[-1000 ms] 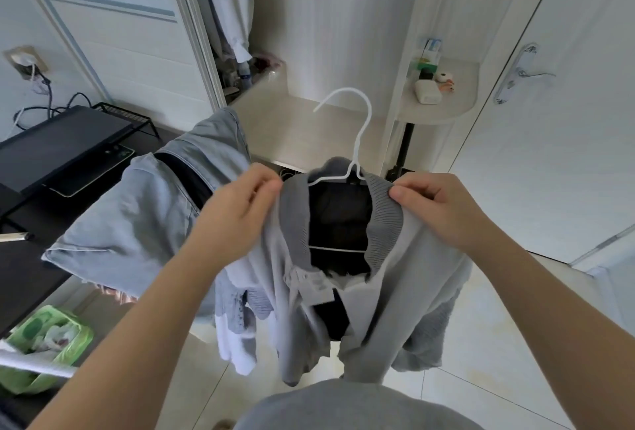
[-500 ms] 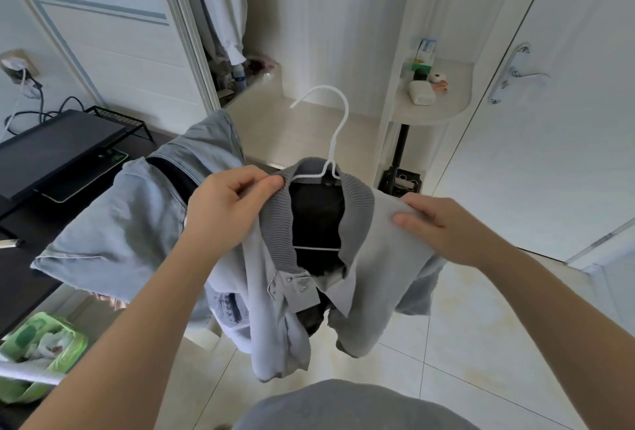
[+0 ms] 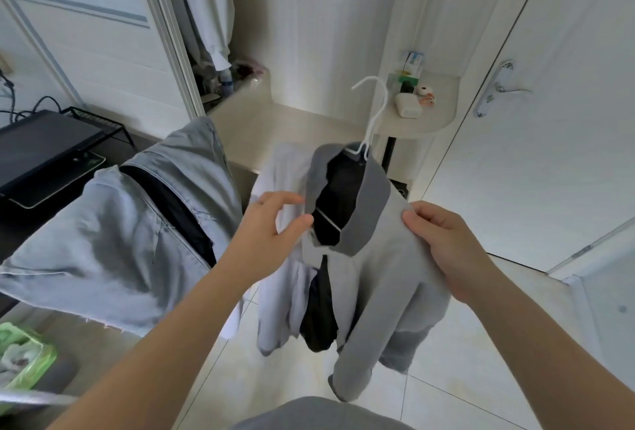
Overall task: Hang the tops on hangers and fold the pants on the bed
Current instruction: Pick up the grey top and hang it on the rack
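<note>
While right hand [image 3: 443,244] pinches gray top [image 3: 385,268], jeans [image 3: 113,247] drape beside left hand [image 3: 271,223].

In the upper right, a small round shelf [image 3: 443,122] holds a white box [image 3: 408,109] and some small things [image 3: 426,91]. A pale worktop [image 3: 285,127] sits beside it.

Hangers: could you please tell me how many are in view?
1: the white hanger, its hook rising from the collar of the grey top. Others may hide under the clothes.
</note>
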A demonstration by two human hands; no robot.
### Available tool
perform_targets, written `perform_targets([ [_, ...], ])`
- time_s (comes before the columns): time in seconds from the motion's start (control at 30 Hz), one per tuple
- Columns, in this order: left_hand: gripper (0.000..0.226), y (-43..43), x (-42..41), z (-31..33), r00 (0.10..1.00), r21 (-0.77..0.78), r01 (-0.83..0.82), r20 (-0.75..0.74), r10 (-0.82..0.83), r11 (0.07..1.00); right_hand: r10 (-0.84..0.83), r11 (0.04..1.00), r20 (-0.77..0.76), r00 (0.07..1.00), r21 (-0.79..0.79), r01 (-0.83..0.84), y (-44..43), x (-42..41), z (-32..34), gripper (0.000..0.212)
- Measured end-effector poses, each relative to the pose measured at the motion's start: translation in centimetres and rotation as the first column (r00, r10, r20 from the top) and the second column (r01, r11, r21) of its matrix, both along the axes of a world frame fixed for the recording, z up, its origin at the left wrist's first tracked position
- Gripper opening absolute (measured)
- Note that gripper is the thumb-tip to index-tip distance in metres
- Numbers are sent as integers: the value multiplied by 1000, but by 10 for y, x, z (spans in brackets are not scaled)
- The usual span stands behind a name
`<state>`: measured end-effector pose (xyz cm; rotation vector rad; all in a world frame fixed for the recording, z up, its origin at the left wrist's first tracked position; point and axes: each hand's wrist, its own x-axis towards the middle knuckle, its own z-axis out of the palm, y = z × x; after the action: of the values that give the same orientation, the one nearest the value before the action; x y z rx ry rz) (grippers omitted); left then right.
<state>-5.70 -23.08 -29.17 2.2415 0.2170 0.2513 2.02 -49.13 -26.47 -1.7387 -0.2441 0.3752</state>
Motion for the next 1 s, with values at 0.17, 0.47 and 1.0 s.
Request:
perform_targets([
  [0.17, 12, -10, -6, -1, 998, -133, 44, -30, -48, 990, 33, 946, -202, 979, 322, 35, 33, 10, 9, 16],
  [0.47, 16, 20, -1, 12, 990, -194, 113, -59, -126, 975, 181, 864, -354, 918, 502, 24, 133, 42, 17, 29],
  [1.0, 13, 187, 137, 110, 934, 120, 153, 305, -183, 981, -147, 965, 385, 911, 257, 47, 319, 165, 141, 25],
])
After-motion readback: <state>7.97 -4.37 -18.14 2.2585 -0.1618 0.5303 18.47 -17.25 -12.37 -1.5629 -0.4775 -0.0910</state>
